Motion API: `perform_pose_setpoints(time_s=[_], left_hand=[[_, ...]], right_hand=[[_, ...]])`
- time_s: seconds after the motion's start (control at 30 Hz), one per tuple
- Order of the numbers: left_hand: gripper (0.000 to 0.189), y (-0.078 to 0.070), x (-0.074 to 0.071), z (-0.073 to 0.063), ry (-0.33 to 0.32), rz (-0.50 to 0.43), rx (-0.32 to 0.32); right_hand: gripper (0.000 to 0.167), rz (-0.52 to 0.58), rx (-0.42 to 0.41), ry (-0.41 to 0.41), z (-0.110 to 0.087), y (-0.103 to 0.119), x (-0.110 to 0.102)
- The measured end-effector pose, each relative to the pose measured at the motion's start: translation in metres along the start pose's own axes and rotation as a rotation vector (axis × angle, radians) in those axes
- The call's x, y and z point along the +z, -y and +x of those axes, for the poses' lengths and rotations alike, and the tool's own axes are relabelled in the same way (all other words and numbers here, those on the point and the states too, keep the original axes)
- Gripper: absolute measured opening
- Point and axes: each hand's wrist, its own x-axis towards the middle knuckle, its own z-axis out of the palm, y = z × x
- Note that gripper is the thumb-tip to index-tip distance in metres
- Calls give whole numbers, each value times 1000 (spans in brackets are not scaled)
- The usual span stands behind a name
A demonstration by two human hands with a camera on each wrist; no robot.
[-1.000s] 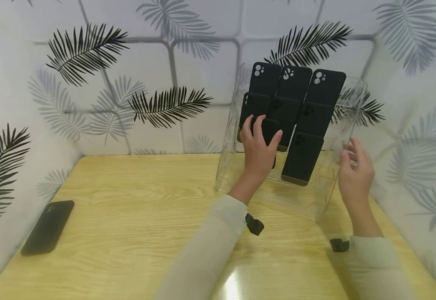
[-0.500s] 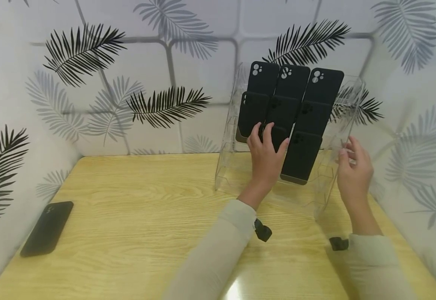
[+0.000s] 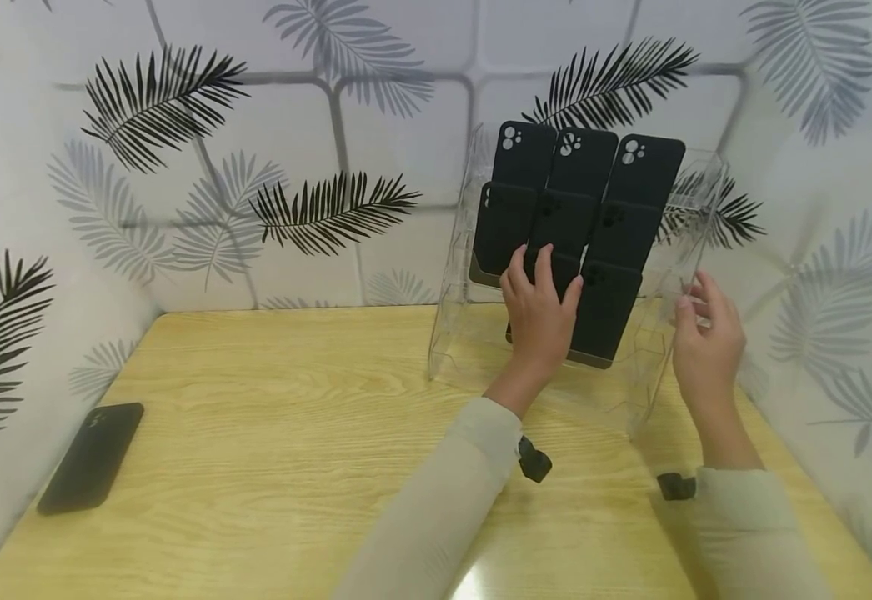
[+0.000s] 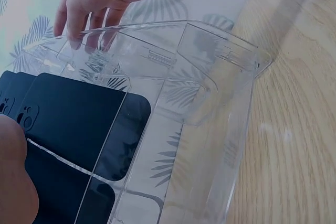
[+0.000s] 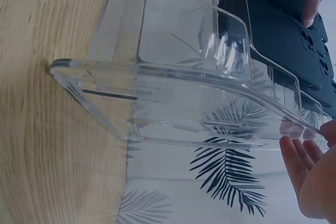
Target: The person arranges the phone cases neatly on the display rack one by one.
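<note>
A clear tiered stand (image 5: 184, 74) holds several black phone cases in rows, leaning back. My left hand (image 3: 539, 321) grips a black phone case (image 3: 565, 268) in the lowest row, fingers over its top end and thumb at its right side. That case stands beside the row's right-hand phone case (image 3: 608, 321), with a thin gap between them in the left wrist view. My right hand (image 3: 709, 346) pinches the stand's right side edge, thumb inside and fingers outside. Part of the held case is hidden behind the left hand.
Another black phone case (image 3: 91, 458) lies at the left edge of the wooden table (image 3: 271, 433). A leaf-patterned wall (image 3: 406, 150) rises right behind the stand, and a similar wall stands close on its right.
My left hand has moved right and slightly down with the phone case, from under the left column to the middle one. The right hand stays on the stand's edge.
</note>
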Motion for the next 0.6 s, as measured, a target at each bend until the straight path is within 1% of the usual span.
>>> perform_pose_setpoints(time_s=[0.1,0.33,0.5,0.6], left_hand=[[58,-1,1,0,-3,38,2],[60,2,1,0,0,123,8],[65,3,1,1,43,186,-13],[68,4,-1,2,69,194,-20]], right_hand=[[43,0,-3,-5,1,-1,1],[43,10,-9,-8,0,0,3],[42,11,-26,-19,-1,1,2],[42,5,-24,-22,-1,0,2]])
